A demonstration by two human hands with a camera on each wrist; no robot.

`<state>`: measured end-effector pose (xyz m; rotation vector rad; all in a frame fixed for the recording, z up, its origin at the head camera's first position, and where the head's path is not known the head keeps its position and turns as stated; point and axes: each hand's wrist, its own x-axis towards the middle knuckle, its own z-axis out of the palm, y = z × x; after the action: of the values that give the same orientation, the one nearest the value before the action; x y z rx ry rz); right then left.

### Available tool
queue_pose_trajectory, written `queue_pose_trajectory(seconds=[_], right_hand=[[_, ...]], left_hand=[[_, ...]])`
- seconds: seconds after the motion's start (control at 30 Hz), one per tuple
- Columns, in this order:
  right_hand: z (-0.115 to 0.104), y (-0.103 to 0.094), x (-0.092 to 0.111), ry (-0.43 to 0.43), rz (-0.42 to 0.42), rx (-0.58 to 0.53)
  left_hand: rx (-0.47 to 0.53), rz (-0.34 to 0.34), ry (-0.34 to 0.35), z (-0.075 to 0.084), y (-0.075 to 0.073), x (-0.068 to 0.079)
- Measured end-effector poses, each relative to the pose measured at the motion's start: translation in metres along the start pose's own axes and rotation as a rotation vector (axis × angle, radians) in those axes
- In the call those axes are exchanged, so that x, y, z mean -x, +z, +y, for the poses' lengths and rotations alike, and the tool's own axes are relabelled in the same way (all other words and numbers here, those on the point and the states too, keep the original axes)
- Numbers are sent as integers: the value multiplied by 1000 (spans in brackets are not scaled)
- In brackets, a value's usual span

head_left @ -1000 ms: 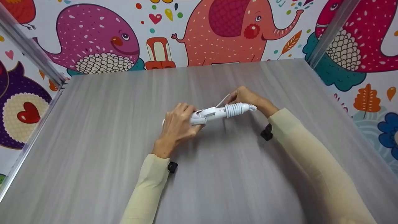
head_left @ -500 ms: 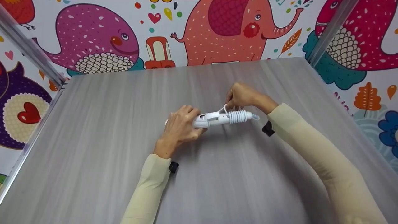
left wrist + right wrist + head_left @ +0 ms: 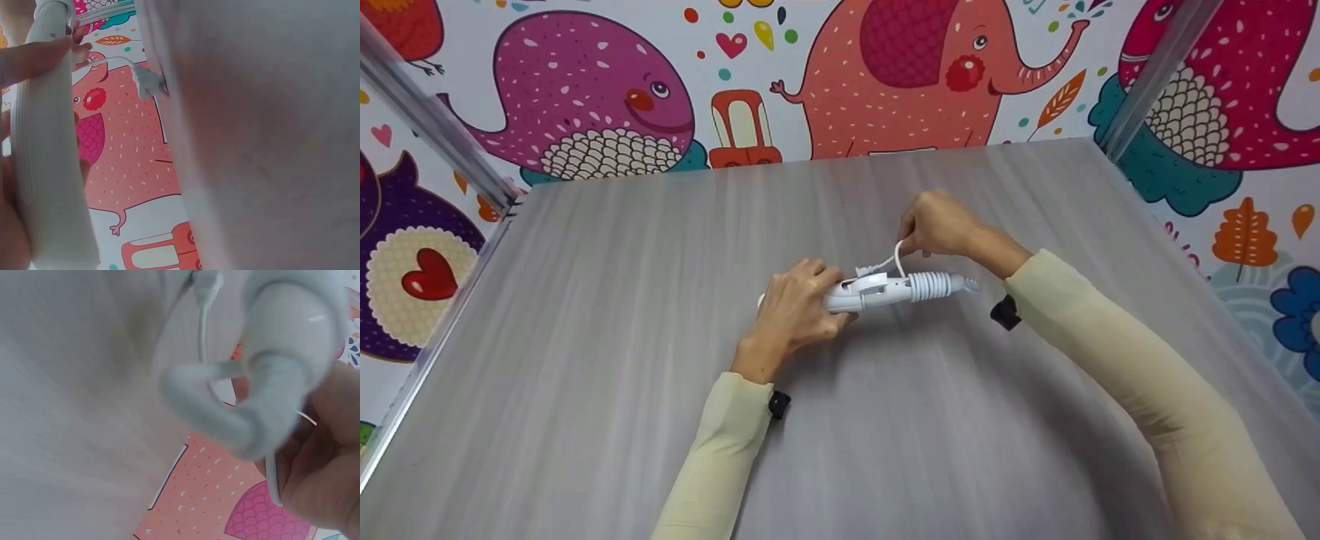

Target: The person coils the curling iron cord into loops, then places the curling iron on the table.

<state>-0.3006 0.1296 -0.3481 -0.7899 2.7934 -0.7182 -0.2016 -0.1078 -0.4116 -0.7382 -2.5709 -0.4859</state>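
A white curling iron (image 3: pixel 887 292) with a lever on its side is held over the table, nearly level. My left hand (image 3: pixel 797 306) grips its body from above, the thumb along the near side; in the left wrist view the fingers wrap the smooth white casing (image 3: pixel 53 152). Coils of white cord (image 3: pixel 931 286) are wound round the right end. Just beyond that end, my right hand (image 3: pixel 943 225) pinches a loose stretch of the cord (image 3: pixel 898 259) between curled fingers. The cord's plug (image 3: pixel 147 81) dangles free, also seen at the top of the right wrist view.
Under both hands lies a grey wood-grain table (image 3: pixel 622 300). Walls printed with cartoon animals (image 3: pixel 915 82) stand along its back and sides, with metal corner posts (image 3: pixel 1162 82) at the far left and right.
My right hand has risen slightly and drawn the cord up into a taller loop. The plug now shows behind the iron. The iron has tilted a little flatter in my left hand.
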Motion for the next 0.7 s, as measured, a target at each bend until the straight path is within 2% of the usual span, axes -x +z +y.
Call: queue_pose_trajectory(seconds=[0.17, 0.27, 0.37, 0.5, 0.6, 0.7], right_hand=[[-2, -5, 5, 24, 132, -21], [-3, -7, 9, 33, 168, -10], [-5, -6, 14, 30, 173, 23], [-10, -6, 21, 49, 184, 31], [-14, -10, 26, 115, 152, 1], [-14, -15, 29, 209, 66, -18]], left_hand=[[32, 7, -30, -1, 1, 0], [34, -23, -43, 0, 1, 0], [13, -59, -54, 1, 1, 0], [-16, -66, -75, 1, 2, -1], [-22, -72, -98, 1, 1, -1], [-28, -92, -109, 1, 0, 0]])
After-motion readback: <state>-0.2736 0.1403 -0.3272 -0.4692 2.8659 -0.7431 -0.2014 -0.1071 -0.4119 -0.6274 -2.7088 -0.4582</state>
